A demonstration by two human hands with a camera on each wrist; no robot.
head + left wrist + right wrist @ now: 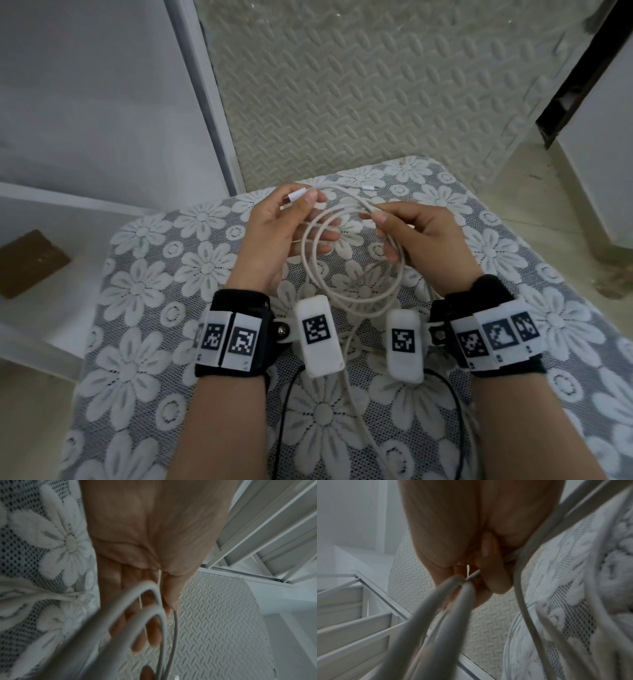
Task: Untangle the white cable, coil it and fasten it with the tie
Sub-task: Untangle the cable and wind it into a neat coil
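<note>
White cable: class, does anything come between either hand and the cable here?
Nothing visible does. The left hand pinches the white cable near a plug, the right hand pinches its strands directly, and the loops hang between them over the floral lace cloth.

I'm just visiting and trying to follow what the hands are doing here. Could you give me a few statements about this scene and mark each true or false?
1. Both hands hold the white cable. True.
2. The left hand pinches a plug end of the cable. True.
3. The cable lies flat on the floor mat. False: it hangs in loops between the hands above the flowered cloth.
4. The right hand is empty. False: it pinches cable strands.
5. A brown block lies at the left. True.
</note>
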